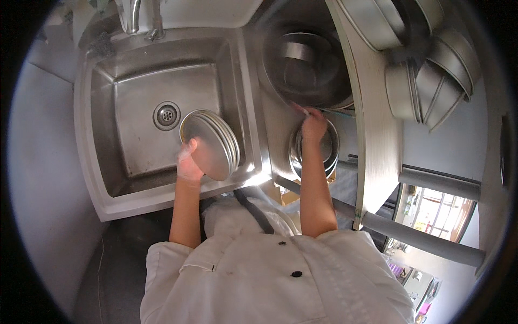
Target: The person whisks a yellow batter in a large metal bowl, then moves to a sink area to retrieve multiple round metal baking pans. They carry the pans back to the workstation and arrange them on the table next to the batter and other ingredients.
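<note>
My left hand grips a stack of several round metal pans or plates, tilted over the near right part of the stainless steel sink. The thumb lies on the face of the outermost one. To the right, my right hand is above nested round metal bowls on the counter beside the sink. Its fingers are blurred near the rim of a large dark metal bowl; whether they hold a thin thing cannot be told.
A faucet stands behind the sink, and the drain shows in its floor. At the right, a pale upright board borders the counter. Several round metal pans lie beyond it. Grey padded rails cross below.
</note>
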Motion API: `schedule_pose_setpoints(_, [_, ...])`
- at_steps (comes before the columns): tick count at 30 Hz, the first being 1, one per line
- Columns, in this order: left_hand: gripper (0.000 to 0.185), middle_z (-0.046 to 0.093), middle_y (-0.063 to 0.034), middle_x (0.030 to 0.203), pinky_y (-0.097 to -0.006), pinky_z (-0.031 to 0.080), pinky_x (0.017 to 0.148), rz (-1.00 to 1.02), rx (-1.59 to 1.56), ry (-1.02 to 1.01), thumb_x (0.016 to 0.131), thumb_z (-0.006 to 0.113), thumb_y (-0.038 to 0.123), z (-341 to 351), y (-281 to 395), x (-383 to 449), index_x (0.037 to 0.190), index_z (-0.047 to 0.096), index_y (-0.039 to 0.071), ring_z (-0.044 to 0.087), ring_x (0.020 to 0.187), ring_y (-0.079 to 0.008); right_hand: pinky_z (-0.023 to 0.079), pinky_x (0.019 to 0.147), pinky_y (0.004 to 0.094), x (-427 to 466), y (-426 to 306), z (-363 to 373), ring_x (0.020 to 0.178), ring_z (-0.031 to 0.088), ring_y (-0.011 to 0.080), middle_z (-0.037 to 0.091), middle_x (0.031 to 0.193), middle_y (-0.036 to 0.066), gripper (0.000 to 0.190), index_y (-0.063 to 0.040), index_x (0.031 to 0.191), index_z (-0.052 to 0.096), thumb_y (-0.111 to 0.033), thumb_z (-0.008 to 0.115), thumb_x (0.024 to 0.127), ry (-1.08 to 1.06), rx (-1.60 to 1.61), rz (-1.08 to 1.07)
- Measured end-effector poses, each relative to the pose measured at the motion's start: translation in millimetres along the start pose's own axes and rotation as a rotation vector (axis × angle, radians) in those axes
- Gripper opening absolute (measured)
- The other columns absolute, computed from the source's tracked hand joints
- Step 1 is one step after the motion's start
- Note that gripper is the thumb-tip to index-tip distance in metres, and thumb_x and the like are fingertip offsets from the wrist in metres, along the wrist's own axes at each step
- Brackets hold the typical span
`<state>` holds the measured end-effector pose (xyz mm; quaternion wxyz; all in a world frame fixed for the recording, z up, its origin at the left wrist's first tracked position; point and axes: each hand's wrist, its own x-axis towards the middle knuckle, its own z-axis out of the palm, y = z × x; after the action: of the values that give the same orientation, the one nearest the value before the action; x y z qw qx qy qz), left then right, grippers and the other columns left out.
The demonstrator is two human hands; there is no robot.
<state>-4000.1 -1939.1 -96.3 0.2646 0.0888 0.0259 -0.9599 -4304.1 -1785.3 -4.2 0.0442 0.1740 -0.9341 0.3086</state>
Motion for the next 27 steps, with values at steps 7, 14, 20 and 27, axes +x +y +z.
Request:
schedule_pose_setpoints(7, [0.028, 0.064, -0.0106, 0.107, -0.0423, 0.048, 0.088, 0.056, -0.020, 0.148, 0.088, 0.062, 0.026, 16.7, -1.3, -14.0, 0.105, 0.061, 0.005, 0.060, 0.099, -0.0261, 0.045, 0.085, 0.0445, -19.2, -48.9, 12.4, 0.095, 0.061, 0.0341, 0.065, 0.098, 0.017, 0.032, -0.015, 0.111, 0.066, -0.015, 0.059, 0.080, -0.168, -0.384, -0.303])
schedule_pose_setpoints(14, [0.024, 0.064, -0.0118, 0.100, -0.0407, 0.050, 0.084, 0.048, 0.019, 0.153, 0.088, 0.062, 0.026, 37.1, -4.9, -16.9, 0.096, 0.061, 0.004, 0.062, 0.093, -0.0253, 0.041, 0.095, 0.0429, -29.8, -117.3, 51.0, 0.108, 0.057, 0.0308, 0.059, 0.117, 0.018, 0.036, -0.005, 0.119, 0.057, -0.011, 0.061, 0.083, -0.018, 0.155, -0.512])
schedule_pose_setpoints(20, [0.020, 0.065, -0.0105, 0.095, -0.0390, 0.051, 0.082, 0.040, 0.048, 0.095, 0.089, 0.061, 0.024, 18.6, -5.7, -15.9, 0.090, 0.061, 0.005, 0.062, 0.088, -0.0235, 0.038, 0.099, 0.0376, -102.1, -76.2, -7.7, 0.118, 0.048, 0.0262, 0.052, 0.123, 0.015, 0.042, -0.001, 0.123, 0.051, -0.003, 0.057, 0.081, -0.094, 0.601, 0.148])
schedule_pose_setpoints(27, [0.023, 0.064, -0.0086, 0.101, -0.0400, 0.049, 0.085, 0.002, 0.060, 0.032, 0.093, 0.055, 0.028, 21.6, -9.2, -7.8, 0.101, 0.061, 0.008, 0.060, 0.097, -0.0232, 0.039, 0.097, 0.0416, -11.3, -81.7, -46.9, 0.112, 0.050, 0.0363, 0.050, 0.122, 0.026, 0.044, 0.007, 0.119, 0.050, -0.013, 0.059, 0.082, 0.488, 0.316, -0.058])
